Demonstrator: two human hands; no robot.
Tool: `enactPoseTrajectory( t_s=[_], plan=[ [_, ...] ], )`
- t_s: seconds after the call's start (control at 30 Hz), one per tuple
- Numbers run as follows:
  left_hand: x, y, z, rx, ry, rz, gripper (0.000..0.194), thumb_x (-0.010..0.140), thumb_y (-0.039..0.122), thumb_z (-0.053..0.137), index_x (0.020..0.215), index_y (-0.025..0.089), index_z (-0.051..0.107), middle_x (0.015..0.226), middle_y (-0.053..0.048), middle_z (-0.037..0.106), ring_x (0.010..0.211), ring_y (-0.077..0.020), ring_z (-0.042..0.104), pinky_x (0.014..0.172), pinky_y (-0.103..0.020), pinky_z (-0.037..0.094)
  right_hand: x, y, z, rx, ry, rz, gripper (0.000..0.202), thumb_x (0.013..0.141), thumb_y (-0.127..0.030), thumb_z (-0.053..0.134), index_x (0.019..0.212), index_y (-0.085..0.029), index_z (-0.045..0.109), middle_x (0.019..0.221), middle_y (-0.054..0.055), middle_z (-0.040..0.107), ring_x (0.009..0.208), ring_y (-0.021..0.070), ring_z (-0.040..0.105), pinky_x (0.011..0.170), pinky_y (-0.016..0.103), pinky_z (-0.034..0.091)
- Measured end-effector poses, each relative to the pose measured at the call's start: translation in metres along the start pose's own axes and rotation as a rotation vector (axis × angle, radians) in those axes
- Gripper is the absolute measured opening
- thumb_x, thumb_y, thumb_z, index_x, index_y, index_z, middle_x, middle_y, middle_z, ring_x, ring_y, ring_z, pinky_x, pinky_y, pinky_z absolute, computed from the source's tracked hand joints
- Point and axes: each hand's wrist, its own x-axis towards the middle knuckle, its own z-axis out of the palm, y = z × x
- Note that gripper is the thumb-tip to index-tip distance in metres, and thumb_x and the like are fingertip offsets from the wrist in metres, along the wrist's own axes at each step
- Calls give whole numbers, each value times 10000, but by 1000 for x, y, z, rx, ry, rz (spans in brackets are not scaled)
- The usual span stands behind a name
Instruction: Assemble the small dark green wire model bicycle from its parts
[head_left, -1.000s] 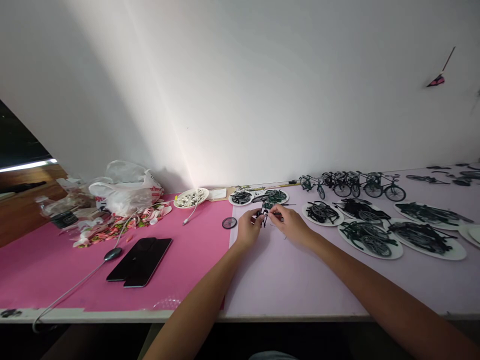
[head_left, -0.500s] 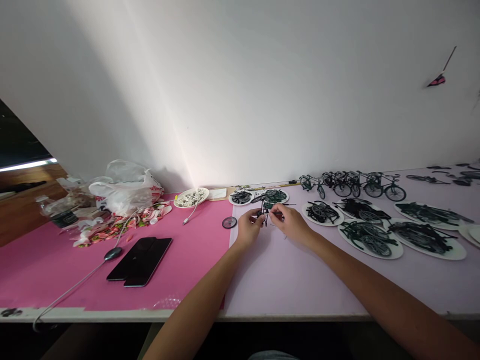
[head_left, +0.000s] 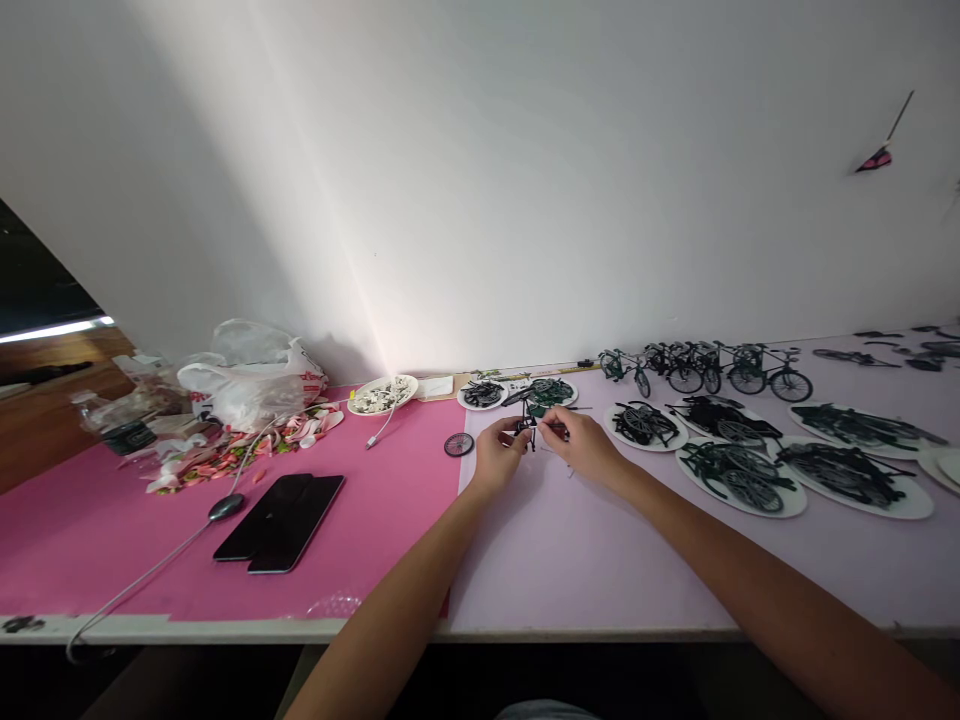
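Between my two hands is a small black model bicycle frame (head_left: 528, 412), held above the lilac part of the table. My left hand (head_left: 498, 452) pinches it from the left with thumb and fingers. At its right side my right hand (head_left: 579, 440) has its fingers pressed together; what they pinch is too small and covered to make out. A loose black model wheel (head_left: 458, 444) lies left of my left hand, on the pink sheet. Just behind my hands are a plate of black parts (head_left: 484, 394) and a plate of green parts (head_left: 553, 391).
Assembled model bicycles (head_left: 694, 370) stand along the wall at right. In front of them are several white plates (head_left: 789, 508) of bicycle parts. On the left lie two phones (head_left: 289, 520), a cable (head_left: 142, 570), petal-like scraps (head_left: 240, 455), a plastic bag (head_left: 251, 385) and a plate of small white pieces (head_left: 384, 396).
The black frame's top has shifted slightly between my fingers. Both hands stay almost in the same place, still closed, and everything else on the table is unmoved.
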Motion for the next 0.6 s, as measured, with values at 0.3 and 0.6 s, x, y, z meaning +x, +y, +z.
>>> enactPoseTrajectory(
  t_s=[0.3, 0.6],
  plan=[
    [-1, 1, 0, 18, 1, 15, 363, 858, 333, 789, 1160, 132, 769, 862, -96, 780, 648, -155, 684, 634, -259, 539, 1, -4, -5, -55, -41, -28, 392, 998, -510, 467, 734, -236, 560, 672, 12, 669, 602, 175, 571, 597, 276, 370],
    [-2, 1, -1, 42, -6, 49, 326, 871, 291, 764, 1155, 133, 768, 924, -114, 789, 639, -145, 672, 636, -261, 541, 2, -4, -7, -47, -102, 43, 474, 1023, -564, 404, 742, -232, 594, 629, 18, 641, 583, 187, 589, 596, 282, 369]
  ],
)
